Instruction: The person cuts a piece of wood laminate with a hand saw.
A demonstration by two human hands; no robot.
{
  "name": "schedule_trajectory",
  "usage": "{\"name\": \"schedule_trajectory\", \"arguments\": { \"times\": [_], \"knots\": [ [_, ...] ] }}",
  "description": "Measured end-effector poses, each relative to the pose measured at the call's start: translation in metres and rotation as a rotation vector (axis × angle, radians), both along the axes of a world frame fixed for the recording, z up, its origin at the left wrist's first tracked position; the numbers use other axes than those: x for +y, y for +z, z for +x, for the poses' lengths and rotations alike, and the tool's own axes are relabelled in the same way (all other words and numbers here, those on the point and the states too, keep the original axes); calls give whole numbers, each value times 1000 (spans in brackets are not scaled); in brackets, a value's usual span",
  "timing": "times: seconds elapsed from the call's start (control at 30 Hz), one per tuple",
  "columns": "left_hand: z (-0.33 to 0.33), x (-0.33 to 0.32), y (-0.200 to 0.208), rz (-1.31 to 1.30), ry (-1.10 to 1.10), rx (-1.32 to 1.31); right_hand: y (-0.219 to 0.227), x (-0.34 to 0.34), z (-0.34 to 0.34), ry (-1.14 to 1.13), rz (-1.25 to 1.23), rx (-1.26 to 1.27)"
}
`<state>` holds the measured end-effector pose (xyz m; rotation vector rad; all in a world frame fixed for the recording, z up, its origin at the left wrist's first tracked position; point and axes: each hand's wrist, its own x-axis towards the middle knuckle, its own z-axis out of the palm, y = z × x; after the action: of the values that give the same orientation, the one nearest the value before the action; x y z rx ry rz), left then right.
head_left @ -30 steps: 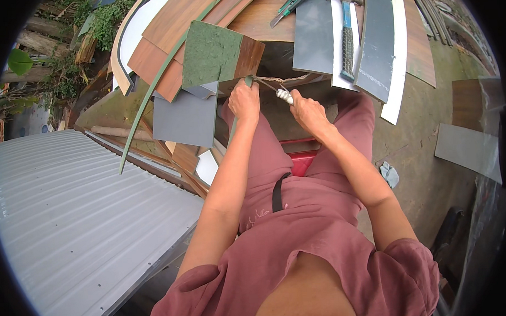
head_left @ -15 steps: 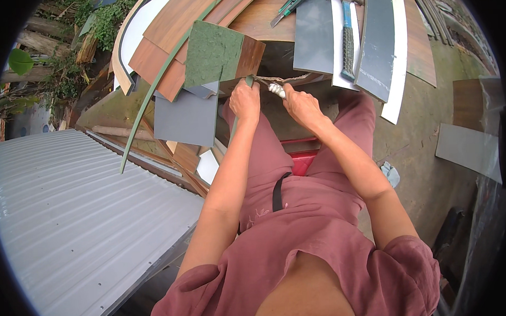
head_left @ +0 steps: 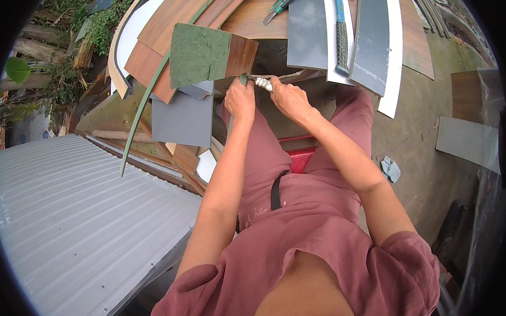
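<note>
My left hand (head_left: 240,100) is closed around a thin green strip (head_left: 243,79), whose upper end sticks out above the fist while a lower part hangs by the wrist. In my right hand (head_left: 290,102) is a knife (head_left: 264,84) with a white wrapped handle. Its dark blade points left and meets the strip just above my left fist; the contact is too small to see clearly. Just beyond the hands stands a block (head_left: 200,57) with a rough green top and brown wood-grain side. Another long green strip (head_left: 146,100) curves along the boards at the left.
Wood-grain boards (head_left: 165,27) and grey panels (head_left: 307,36) spread ahead of me. A hammer (head_left: 342,40) and a green utility knife (head_left: 284,3) lie on them. Corrugated metal sheeting (head_left: 87,203) fills the left side. A pale blue cloth (head_left: 390,169) lies on the floor at the right.
My right hand and the knife have moved slightly left, closer to my left hand. The whole view has shifted a little; both hands keep their hold.
</note>
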<state>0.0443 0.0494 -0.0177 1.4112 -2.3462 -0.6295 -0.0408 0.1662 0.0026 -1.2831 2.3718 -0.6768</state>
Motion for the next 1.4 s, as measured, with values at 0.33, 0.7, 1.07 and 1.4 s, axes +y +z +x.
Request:
{"name": "schedule_trajectory", "arguments": {
  "times": [0.33,0.7,1.07,1.4],
  "knots": [
    [0,-3,-1,-64,26,2,-10,59,6,-26,58,-5],
    [2,-2,0,-4,6,-10,-10,37,3,6,23,-1],
    [-2,-1,-1,-15,11,-4,4,-4,-1,13,5,21],
    [1,-4,-1,-29,8,16,-11,69,6,-29,104,-16]
  ]
}}
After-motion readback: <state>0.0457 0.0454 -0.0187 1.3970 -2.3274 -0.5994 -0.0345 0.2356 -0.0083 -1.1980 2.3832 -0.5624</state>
